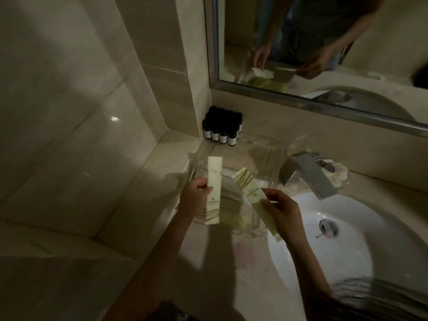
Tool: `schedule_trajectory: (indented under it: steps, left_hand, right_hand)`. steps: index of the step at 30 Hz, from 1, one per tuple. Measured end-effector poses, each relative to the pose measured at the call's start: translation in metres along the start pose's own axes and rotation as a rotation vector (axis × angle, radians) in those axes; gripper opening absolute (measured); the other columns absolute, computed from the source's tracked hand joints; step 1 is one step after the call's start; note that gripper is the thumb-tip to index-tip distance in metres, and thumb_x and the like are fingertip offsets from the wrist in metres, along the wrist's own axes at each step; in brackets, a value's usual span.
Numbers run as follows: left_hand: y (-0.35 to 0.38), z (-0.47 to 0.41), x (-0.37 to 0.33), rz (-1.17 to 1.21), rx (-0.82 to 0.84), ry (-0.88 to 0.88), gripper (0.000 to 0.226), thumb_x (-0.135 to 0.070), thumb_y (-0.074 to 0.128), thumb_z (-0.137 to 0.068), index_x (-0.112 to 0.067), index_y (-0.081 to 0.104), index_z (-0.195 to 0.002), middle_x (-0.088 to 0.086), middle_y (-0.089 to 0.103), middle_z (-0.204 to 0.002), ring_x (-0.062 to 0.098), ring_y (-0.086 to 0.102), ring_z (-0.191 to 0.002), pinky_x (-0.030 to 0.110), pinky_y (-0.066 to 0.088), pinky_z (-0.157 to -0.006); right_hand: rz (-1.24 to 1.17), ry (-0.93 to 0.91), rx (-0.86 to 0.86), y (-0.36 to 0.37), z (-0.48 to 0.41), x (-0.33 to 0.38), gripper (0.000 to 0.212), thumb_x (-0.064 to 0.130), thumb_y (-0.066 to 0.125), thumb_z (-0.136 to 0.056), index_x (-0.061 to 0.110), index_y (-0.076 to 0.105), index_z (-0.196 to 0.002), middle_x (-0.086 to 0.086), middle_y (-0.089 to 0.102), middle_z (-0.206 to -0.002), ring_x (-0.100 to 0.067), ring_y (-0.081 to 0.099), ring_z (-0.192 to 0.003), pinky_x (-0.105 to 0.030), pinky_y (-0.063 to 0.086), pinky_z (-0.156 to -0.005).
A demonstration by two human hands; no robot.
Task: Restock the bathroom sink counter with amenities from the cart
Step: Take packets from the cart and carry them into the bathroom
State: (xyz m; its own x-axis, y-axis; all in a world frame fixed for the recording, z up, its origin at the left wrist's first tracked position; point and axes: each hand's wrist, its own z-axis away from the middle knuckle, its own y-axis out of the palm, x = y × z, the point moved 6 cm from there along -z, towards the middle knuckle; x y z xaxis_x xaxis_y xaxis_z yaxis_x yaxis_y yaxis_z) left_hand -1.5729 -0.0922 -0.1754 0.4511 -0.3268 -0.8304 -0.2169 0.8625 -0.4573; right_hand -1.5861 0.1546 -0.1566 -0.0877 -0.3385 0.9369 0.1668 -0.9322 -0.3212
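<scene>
Head view showed the left hand (194, 198) gripping a cream amenity packet (214, 188) upright. The right hand (281, 209) pinched a second packet (251, 193), tilted. Both packets were over a clear tray (254, 230) on the worktop (231, 262), beside the sink basin (347, 251). Farther back, small dark bottles (222, 128) stood grouped in the corner below the mirror (324, 42).

Both forearms bare, reaching fwd from bottom of view, hands side by side w/ a gap between them. L hand (195, 201): back toward camera, fingers curled, thumb & fingertips pinching L packet (214, 179) on its left edge, approx mid-length; packet held upright. R hand (281, 210): slightly lower, wrist bent a little inward, thumb & fingers pinching R packet (249, 188) around its middle; packet tilts up-left. Hands not touching each other.
</scene>
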Motion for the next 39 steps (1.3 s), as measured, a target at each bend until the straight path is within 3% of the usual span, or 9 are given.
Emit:
schedule_trajectory:
  steps: [5,10,13,15,19,24,29,34,39]
  left_hand:
    - [0.002,-0.003,-0.021,-0.161,0.109,0.127,0.026,-0.003,0.063,-0.088,0.0,0.067,-0.114,0.011,0.069,-0.108,0.02,0.062,-0.093,0.023,0.044,-0.076]
    - [-0.017,-0.009,-0.025,-0.207,0.012,0.114,0.027,-0.007,0.06,-0.091,-0.003,0.065,-0.117,0.009,0.068,-0.113,0.021,0.064,-0.101,0.025,0.045,-0.081]
    - [-0.03,-0.008,-0.021,-0.236,-0.04,0.108,0.026,-0.006,0.061,-0.09,-0.005,0.067,-0.115,0.009,0.069,-0.112,0.022,0.064,-0.102,0.024,0.044,-0.08]
    - [-0.038,-0.006,-0.017,-0.254,-0.059,0.101,0.024,-0.007,0.061,-0.09,-0.005,0.068,-0.113,0.009,0.07,-0.111,0.023,0.064,-0.103,0.026,0.044,-0.082]
    - [-0.054,0.006,-0.006,-0.237,-0.122,0.08,0.024,-0.007,0.062,-0.09,-0.001,0.066,-0.112,0.013,0.068,-0.112,0.026,0.064,-0.102,0.031,0.048,-0.084]
    - [-0.064,0.019,0.002,-0.251,-0.176,0.092,0.028,-0.01,0.061,-0.091,-0.002,0.064,-0.118,0.014,0.067,-0.114,0.025,0.064,-0.1,0.022,0.043,-0.075]
    - [-0.068,0.021,0.006,-0.237,-0.211,0.056,0.029,-0.014,0.06,-0.092,-0.007,0.063,-0.12,0.011,0.067,-0.114,0.019,0.062,-0.094,0.011,0.037,-0.06]
    - [-0.071,0.026,0.011,-0.213,-0.211,0.053,0.029,-0.014,0.061,-0.091,-0.006,0.064,-0.119,0.011,0.067,-0.114,0.024,0.064,-0.098,0.029,0.05,-0.079]
    - [-0.074,0.03,0.015,-0.193,-0.227,0.064,0.029,-0.011,0.063,-0.09,-0.003,0.064,-0.118,0.012,0.067,-0.113,0.021,0.063,-0.097,0.019,0.044,-0.074]
  right_hand:
    - [0.008,-0.03,0.001,0.0,0.002,0.003,0.025,0.005,0.058,-0.092,0.024,0.066,-0.104,0.012,0.066,-0.099,-0.004,0.063,-0.086,-0.013,0.051,-0.062]
    - [0.147,-0.082,0.064,0.004,-0.008,0.004,0.018,0.016,0.058,-0.095,0.028,0.065,-0.105,0.023,0.061,-0.093,0.004,0.061,-0.08,-0.01,0.049,-0.061]
    - [0.255,-0.076,0.222,0.028,-0.03,-0.005,0.018,0.016,0.059,-0.094,0.029,0.067,-0.103,0.015,0.067,-0.093,0.002,0.064,-0.079,-0.01,0.047,-0.063]
    - [0.319,-0.08,0.319,0.05,-0.041,-0.011,0.017,0.019,0.06,-0.093,0.027,0.069,-0.105,0.006,0.07,-0.1,-0.006,0.065,-0.083,-0.02,0.052,-0.069]
    - [0.416,-0.076,0.363,0.076,-0.049,-0.017,0.019,0.024,0.06,-0.093,0.026,0.068,-0.11,0.005,0.07,-0.105,-0.008,0.063,-0.086,-0.025,0.049,-0.072]
    - [0.663,-0.227,0.475,0.092,-0.051,-0.007,0.025,0.018,0.056,-0.094,0.026,0.068,-0.114,0.006,0.067,-0.116,-0.014,0.061,-0.104,-0.026,0.045,-0.078]
    - [0.907,-0.438,0.535,0.101,-0.066,0.025,0.029,0.016,0.05,-0.096,0.029,0.064,-0.117,0.005,0.063,-0.118,-0.019,0.059,-0.106,-0.033,0.047,-0.08]
    - [1.046,-0.558,0.58,0.102,-0.081,0.05,0.031,0.009,0.051,-0.092,0.028,0.065,-0.111,0.005,0.065,-0.112,-0.019,0.06,-0.102,-0.032,0.044,-0.082]
    - [0.884,-0.373,0.557,0.104,-0.084,0.042,0.024,0.023,0.055,-0.095,0.026,0.066,-0.116,0.005,0.066,-0.113,-0.015,0.061,-0.101,-0.027,0.046,-0.077]
